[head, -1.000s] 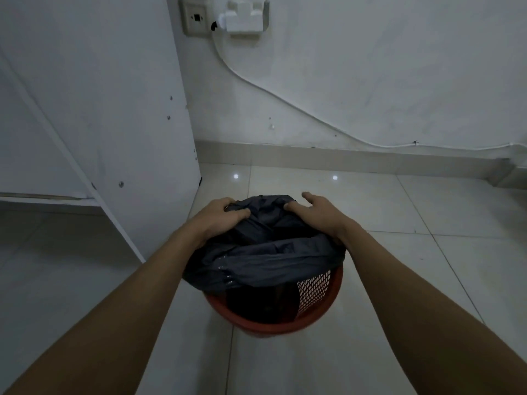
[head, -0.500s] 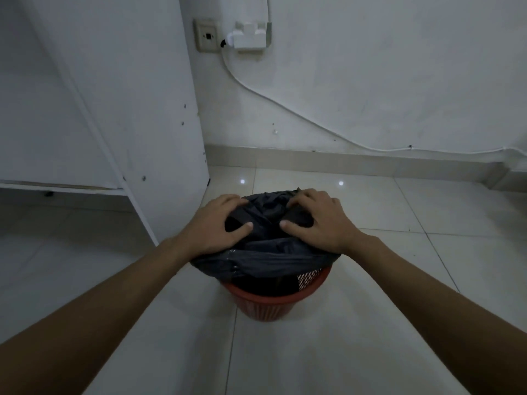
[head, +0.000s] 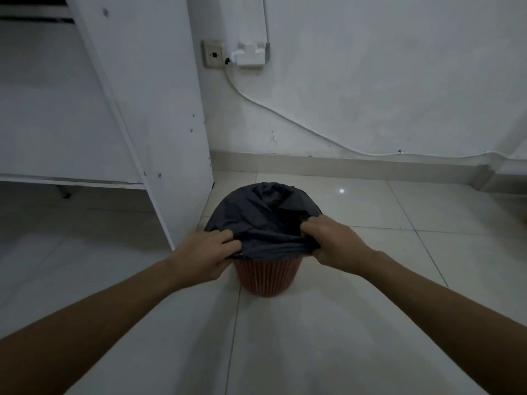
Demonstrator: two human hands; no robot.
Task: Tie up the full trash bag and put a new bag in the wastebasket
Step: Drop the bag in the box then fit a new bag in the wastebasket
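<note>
Wastebasket [head: 268, 276] rim is hidden under the trash bag [head: 265, 215]; only the red mesh wall shows, standing on the tiled floor [head: 313, 337]. Can't see the bag's contents. Bag is dark grey and wrinkled, its near edge bunched taut. Left hand [head: 205, 253] grips that edge at 8 o'clock, right hand [head: 333, 240] at 4 o'clock, fingers curled into the plastic.

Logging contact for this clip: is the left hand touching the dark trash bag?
Touching. In the head view the left hand has its fingers curled round a bunched fold at the near edge of the dark trash bag.
</note>
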